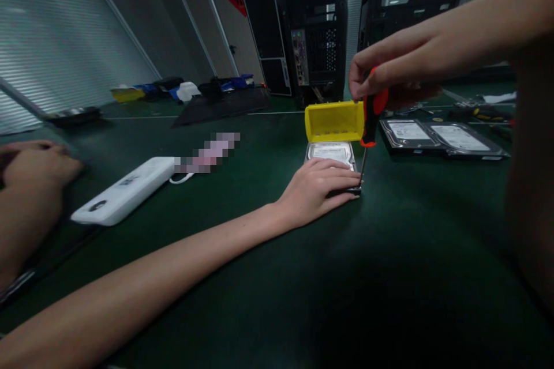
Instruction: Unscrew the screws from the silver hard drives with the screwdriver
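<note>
Green table, left hand open atop hard drive, white label unreadable, right hand gripping screwdriver

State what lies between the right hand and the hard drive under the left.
In the head view, a screwdriver gripped by the right hand, its shaft pointing down at the hard drive.

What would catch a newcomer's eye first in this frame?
Probably the bright yellow tray, just beyond the hard drive, right of centre. Next, the black-and-orange screwdriver in the right grip, its shaft running down to the drive's near right corner, while the left grip lies over the drive. Two black computer cases stand at the back.
</note>
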Demonstrator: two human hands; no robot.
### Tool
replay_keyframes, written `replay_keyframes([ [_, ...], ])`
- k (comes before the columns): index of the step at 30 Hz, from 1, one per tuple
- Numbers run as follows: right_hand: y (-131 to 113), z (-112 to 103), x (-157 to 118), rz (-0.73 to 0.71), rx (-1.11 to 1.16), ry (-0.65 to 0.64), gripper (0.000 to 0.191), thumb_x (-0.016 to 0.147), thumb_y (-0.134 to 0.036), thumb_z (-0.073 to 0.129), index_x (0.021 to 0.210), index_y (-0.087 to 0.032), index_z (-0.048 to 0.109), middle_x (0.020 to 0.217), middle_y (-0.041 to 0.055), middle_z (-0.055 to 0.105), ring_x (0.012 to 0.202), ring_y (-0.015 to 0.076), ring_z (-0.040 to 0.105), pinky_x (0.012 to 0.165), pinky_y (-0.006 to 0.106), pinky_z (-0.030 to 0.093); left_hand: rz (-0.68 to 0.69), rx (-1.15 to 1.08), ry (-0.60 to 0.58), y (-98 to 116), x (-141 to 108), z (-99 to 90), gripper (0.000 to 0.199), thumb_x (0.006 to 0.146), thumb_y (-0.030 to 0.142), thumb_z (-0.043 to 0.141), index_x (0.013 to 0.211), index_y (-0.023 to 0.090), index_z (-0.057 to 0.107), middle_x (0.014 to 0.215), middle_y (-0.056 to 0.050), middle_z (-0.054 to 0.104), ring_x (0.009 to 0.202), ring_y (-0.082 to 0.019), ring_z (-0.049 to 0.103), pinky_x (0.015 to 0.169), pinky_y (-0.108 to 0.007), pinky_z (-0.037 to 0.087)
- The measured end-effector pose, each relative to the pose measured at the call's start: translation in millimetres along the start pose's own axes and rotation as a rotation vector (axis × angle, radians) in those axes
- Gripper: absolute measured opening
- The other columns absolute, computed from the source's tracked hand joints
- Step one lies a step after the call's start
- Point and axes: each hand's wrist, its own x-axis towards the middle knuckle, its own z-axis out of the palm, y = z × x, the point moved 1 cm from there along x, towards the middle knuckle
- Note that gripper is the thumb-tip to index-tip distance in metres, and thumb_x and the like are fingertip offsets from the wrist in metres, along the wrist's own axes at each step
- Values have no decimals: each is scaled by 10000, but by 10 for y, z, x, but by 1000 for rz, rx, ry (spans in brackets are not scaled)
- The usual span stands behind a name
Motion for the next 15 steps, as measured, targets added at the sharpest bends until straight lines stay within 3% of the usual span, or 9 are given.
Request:
replay_keyframes([
  [3,-33,18,-22,74,-110,-77,533,724,-631,469,1040,-223,603,756,29,597,527,105,527,399,204,400,2,8,7,5,0,-11,257,886,305,498,1112,228,593,1139,-13,623,1111,-173,505,931,-348,364],
  [9,-4,-12,21,160,-287,8,701,712,-745,339,843,-126,641,585,50,533,508,99,473,495,268,362,4,17,15,9,-3,-27,260,887,315,493,1109,222,592,1135,-15,623,1103,-176,503,926,-344,371],
  [15,81,28,129,122,-252,126,581,750,-671,402,803,-134,618,556,42,516,608,153,542,561,280,387,-13,66,59,10,-17,-66,233,884,303,501,1074,228,614,1090,-10,645,1044,-167,536,884,-329,380],
])
